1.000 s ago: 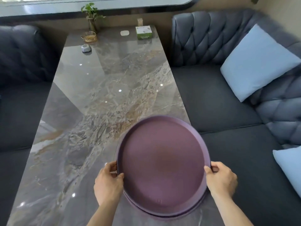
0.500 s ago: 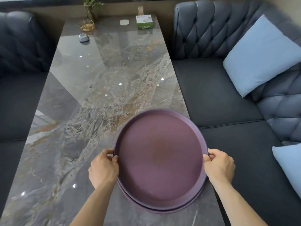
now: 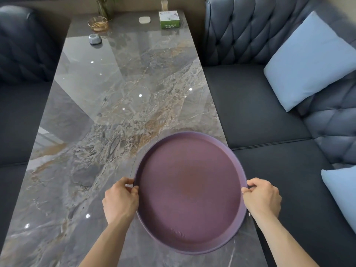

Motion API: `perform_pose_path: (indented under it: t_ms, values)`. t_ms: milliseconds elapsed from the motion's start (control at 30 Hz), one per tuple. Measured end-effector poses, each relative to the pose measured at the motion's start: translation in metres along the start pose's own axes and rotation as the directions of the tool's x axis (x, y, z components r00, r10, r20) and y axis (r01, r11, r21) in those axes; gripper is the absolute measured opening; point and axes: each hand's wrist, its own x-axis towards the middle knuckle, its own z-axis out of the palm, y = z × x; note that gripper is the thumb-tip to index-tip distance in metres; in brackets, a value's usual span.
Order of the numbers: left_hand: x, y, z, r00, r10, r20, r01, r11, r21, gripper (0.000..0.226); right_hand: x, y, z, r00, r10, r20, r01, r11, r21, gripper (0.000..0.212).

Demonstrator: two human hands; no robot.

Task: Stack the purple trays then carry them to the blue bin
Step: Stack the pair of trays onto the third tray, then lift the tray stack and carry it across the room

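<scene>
The purple trays [image 3: 190,191], stiff, light-looking and smooth-rimmed, sat stacked at the marble table's [image 3: 107,132] five-o'clock edge, each hand's grip, left hand [image 3: 120,202] and right hand [image 3: 263,199], clamped on opposite rims at nine and three o'clock.

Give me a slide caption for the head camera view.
Both hands, left and right, grip stacked purple trays over marble table.

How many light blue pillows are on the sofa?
2: one pillow leaning on the sofa back at upper right, another pillow cut off at the right edge; more may lie outside view.
</scene>
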Motion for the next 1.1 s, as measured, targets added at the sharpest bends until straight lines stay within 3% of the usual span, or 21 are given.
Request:
perform_pose_path:
  t_ms: [400,500,600,700,900,1100]
  values:
    - [0.004,0.002,-0.008,0.994,-0.08,0.069,0.083,0.995,-0.051,0.014,-0.007,0.005,0.008,0.996,-0.046,-0.073,0.049,0.998,0.038,0.016]
    - [0.007,0.006,-0.008,0.988,-0.095,0.12,0.099,0.995,-0.028,0.016,-0.007,0.005,0.007,1.0,-0.004,0.013,0.003,0.996,0.088,0.017]
    - [0.008,0.005,-0.004,0.98,-0.095,0.172,0.102,0.994,-0.037,0.033,-0.006,0.007,0.011,0.99,0.09,0.112,-0.114,0.966,0.231,0.03]
    - [0.01,0.004,0.001,0.965,-0.151,0.212,0.185,0.971,-0.152,0.04,-0.009,0.011,0.02,0.987,0.073,0.141,-0.108,0.96,0.259,0.029]
    - [0.004,-0.005,0.006,0.931,-0.238,0.276,0.322,0.892,-0.317,0.057,-0.021,0.004,0.022,0.987,0.082,0.141,-0.121,0.947,0.298,0.052]
    - [-0.018,-0.005,-0.03,0.949,-0.229,0.216,0.306,0.834,-0.459,0.044,-0.034,-0.018,-0.006,0.973,-0.027,0.228,-0.076,0.899,0.431,0.051]
